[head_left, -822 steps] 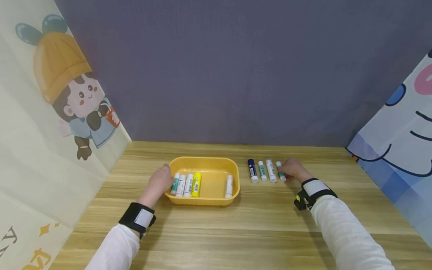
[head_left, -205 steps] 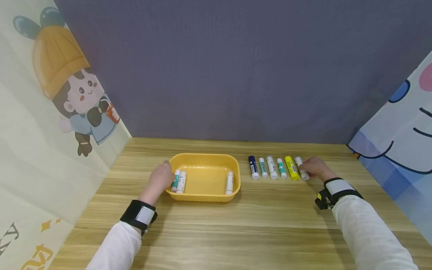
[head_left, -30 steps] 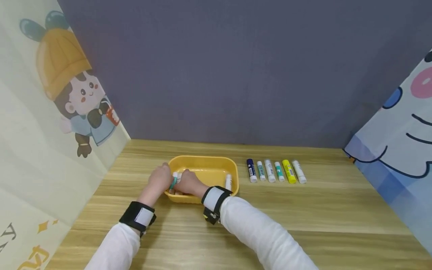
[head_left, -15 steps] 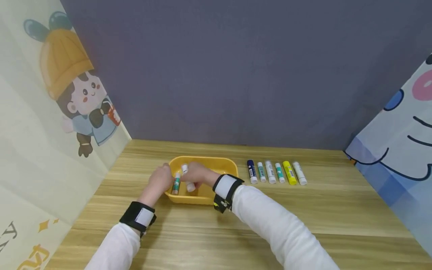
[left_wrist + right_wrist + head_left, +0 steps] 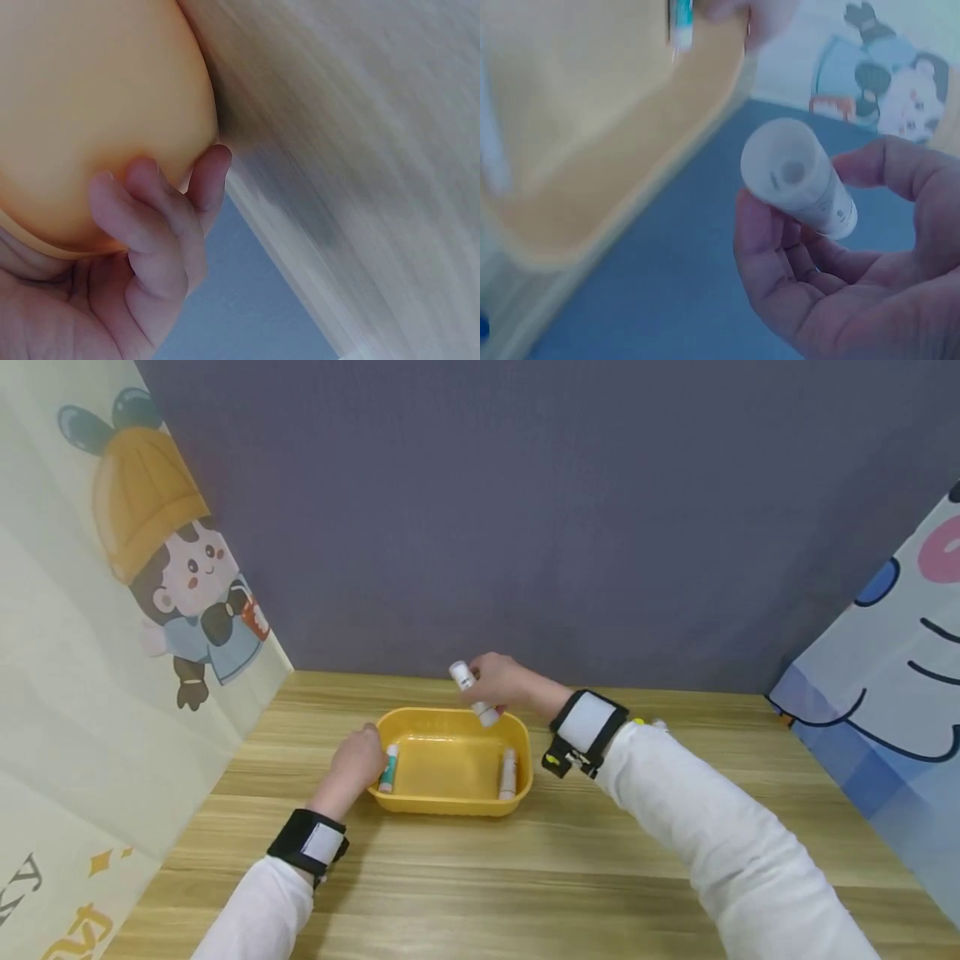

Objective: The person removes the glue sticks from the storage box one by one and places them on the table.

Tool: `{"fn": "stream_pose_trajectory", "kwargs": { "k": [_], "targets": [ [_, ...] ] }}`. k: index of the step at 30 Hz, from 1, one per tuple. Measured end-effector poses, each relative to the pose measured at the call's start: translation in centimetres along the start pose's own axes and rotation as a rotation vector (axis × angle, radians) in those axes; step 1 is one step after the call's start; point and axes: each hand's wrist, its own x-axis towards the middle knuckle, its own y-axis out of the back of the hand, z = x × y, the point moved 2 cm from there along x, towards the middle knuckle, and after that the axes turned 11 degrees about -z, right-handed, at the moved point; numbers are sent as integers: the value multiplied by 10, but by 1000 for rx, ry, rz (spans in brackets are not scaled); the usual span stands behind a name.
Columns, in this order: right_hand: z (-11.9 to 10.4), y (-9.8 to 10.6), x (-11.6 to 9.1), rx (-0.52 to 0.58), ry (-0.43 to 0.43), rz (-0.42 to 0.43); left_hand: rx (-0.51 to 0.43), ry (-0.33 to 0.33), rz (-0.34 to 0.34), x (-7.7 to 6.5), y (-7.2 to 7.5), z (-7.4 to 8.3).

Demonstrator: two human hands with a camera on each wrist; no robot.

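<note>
White tube (image 5: pixel 462 676) lifted from tray (image 5: pixel 450 806); in right grip (image 5: pixel 502 682)

tray (image 5: pixel 450 807): glossy plastic | white tube (image 5: pixel 810 186): smooth plastic | tabletop (image 5: pixel 480 885): wood-grain

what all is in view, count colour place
table: 1, brown, below
backdrop: 1, slate, rear
sheets: 2, pale cartoons, sides
tray: 1, yellow, on table
green tube: 1, green, in tray, left
white tube: 1, white, in tray, right
held tube: 1, white, right hand
tube tips: 2, yellow and white, table's right
blue end: 1, blue, right wrist view's edge
wristbands: 2, black-white, wrists
sleeves: 2, white, arms
left hand: 1, bare, tray's rim
right hand: 1, bare, around held tube
</note>
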Motion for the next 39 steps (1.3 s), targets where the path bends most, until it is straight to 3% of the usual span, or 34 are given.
{"fn": "stream_pose_trajectory", "kwargs": {
  "k": [9,16,21,29,39],
  "targets": [
    [56,68,-39,-17,-74,121,-3,-4,4,-1,0,1],
    [111,114,-79,13,-135,235,3,-1,7,-2,0,1],
    [161,137,-96,32,-236,320,2,7,7,1,0,0],
    [248,143,-112,125,-369,367,0,19,-9,3,-1,2],
    [314,112,-105,119,-448,372,1,14,6,4,-1,5]
  ]
}}
